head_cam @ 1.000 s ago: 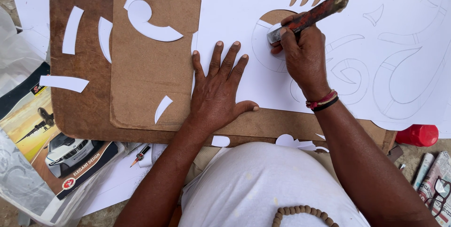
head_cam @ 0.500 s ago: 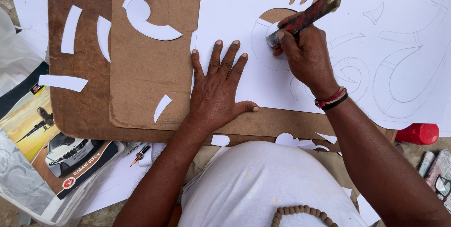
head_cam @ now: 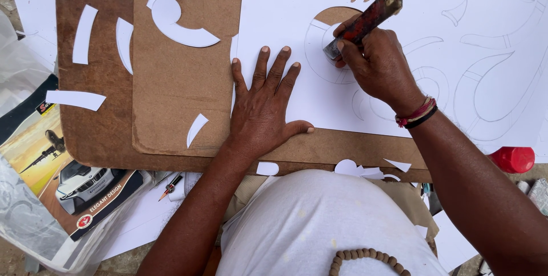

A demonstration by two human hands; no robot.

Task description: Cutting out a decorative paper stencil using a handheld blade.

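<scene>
Pressure is kept on the large white pencilled paper sheet [head_cam: 285, 19] by the flat, spread left hand [head_cam: 264, 110], while a red-and-black-handled cutting tool [head_cam: 365, 20], gripped in the closed right hand [head_cam: 379, 65], has been tilted slightly, its blade still held on the drawn curve just beyond.

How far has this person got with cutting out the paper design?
Done: a few shapes near the top of the white sheet are cut through to the brown board, and cut-out scraps lie beside it. In hand: the right hand presses a cutting tool into a circular outline while the left hand pins the sheet flat. Left: the pencilled curves on the right are uncut.
</scene>
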